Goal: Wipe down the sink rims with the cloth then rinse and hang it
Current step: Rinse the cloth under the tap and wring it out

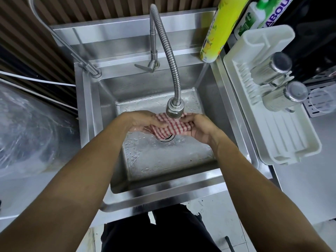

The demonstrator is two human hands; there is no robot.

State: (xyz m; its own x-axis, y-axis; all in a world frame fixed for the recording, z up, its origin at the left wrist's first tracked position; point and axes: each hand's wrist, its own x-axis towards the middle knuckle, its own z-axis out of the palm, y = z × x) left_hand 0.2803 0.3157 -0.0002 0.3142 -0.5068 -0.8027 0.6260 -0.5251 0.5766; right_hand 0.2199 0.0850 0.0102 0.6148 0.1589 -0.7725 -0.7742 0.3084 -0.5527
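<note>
A red-and-white checked cloth (pixel 168 127) is bunched between both my hands over the steel sink (pixel 87 110), right below the head of the flexible faucet (pixel 173 110). My left hand (pixel 140 120) grips its left end. My right hand (pixel 199 127) grips its right end. The cloth hangs above the drain (pixel 168 138), which it partly hides. Water drops and a wet sheen cover the basin floor.
The faucet lever (pixel 145 67) and a second thin tap (pixel 94 70) stand on the back rim. A yellow spray can (pixel 216 35) sits at the back right corner. A white dish rack (pixel 272 113) with two steel cups stands right of the sink. A plastic-covered object (pixel 27 128) lies on the left.
</note>
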